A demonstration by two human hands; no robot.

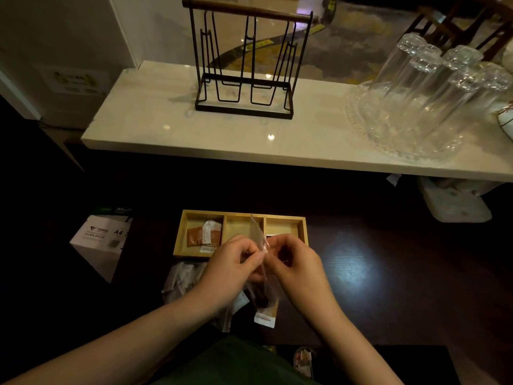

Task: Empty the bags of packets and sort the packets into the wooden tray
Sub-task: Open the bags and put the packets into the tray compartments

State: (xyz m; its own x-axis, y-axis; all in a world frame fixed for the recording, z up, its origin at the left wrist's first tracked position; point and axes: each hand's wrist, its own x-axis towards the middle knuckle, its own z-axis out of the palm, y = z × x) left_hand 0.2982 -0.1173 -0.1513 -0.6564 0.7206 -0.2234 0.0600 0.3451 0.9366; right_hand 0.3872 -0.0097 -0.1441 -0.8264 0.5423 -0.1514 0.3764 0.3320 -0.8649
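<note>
A wooden tray [244,213] with three compartments lies on the dark table. Brown and white packets [204,235] lie in its left compartment; a dark packet shows partly in the right one. My left hand [231,266] and my right hand [294,263] both pinch the top of a clear plastic bag [258,234] just in front of the tray. The bag hangs down between my hands with dark packets inside. A white and tan packet [266,316] lies under the bag. Another clear bag of packets [181,279] lies left of my left hand.
A white A4 paper box [100,243] stands left of the tray. Behind it runs a pale marble counter [166,126] with a black wire rack [244,68] and upturned glasses on a glass tray [416,107]. A small packet [304,359] lies near my lap.
</note>
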